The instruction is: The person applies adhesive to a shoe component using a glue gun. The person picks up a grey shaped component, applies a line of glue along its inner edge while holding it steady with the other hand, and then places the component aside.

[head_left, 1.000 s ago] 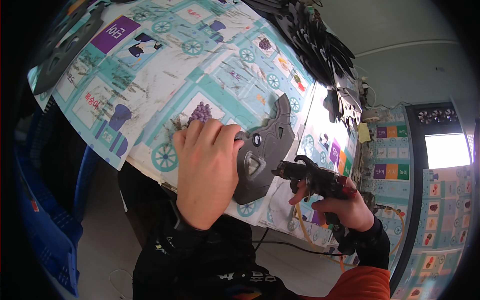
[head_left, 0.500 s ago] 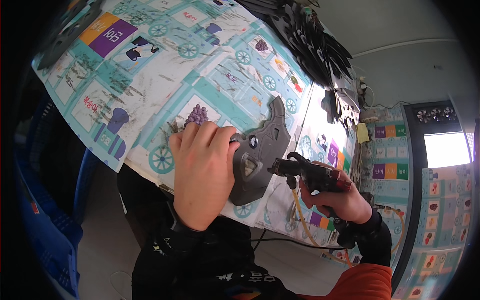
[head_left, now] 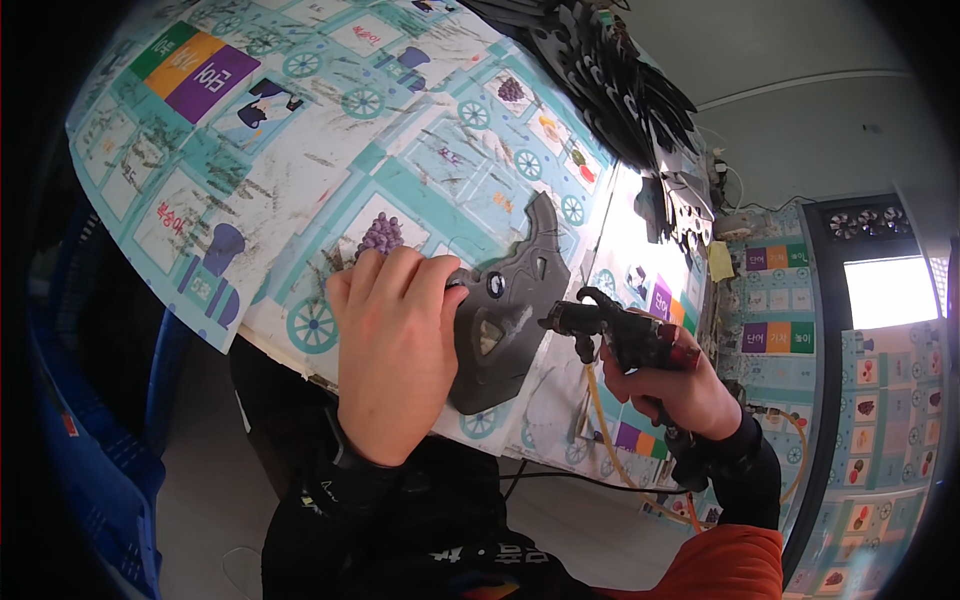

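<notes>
A dark grey moulded panel (head_left: 505,345) with a curved arm, a round hole and a rounded triangular opening lies on the paper-covered table. My left hand (head_left: 395,345) grips its left edge, thumb beside the round hole, the other fingers curled and partly hidden. In my right hand (head_left: 675,385) is a black and dark red spray gun (head_left: 630,335). Its nozzle points left at the panel's right side, a short gap away. A yellow hose (head_left: 597,420) hangs from the gun. No spray can be made out.
Many black and grey parts (head_left: 610,75) are piled at the table's far edge. Blue plastic crates (head_left: 100,480) stand at the lower left. Printed sheets with smears cover the table (head_left: 300,170). A fan panel (head_left: 868,225) and a bright window (head_left: 890,292) are at the right.
The view has shifted slightly, and a dark part at the far left has left the picture. Both hands keep their holds on the panel and the spray gun.
</notes>
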The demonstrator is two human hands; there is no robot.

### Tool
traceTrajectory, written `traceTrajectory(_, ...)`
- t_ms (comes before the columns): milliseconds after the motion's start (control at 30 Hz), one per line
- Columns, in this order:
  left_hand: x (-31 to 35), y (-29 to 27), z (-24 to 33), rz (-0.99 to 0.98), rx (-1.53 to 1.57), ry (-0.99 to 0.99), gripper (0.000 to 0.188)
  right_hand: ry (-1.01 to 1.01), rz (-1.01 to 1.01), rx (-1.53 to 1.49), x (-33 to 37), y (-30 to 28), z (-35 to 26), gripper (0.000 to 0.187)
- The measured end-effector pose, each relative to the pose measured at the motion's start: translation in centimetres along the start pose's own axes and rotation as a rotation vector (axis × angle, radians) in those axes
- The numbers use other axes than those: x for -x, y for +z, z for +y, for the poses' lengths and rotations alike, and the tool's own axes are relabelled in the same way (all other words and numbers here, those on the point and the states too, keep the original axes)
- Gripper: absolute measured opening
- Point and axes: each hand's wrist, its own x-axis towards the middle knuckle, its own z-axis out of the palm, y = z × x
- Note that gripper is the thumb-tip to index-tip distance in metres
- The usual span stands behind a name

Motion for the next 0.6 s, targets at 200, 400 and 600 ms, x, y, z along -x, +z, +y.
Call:
traceTrajectory(200,0.0,0.1,0.0,0.000,0.003,0.001,0.021,-0.039,0.024,0.014,-0.7,-0.8,0.5,0.033)
traceTrajectory(400,0.0,0.2,-0.1,0.003,0.000,-0.001,0.022,-0.143,0.062,0.185,-1.2,-1.4,0.9,0.020)
traceTrajectory(600,0.0,0.1,0.0,-0.004,-0.006,-0.008,0.021,-0.253,0.048,0.258,-1.8,-1.9,1.1,0.009)
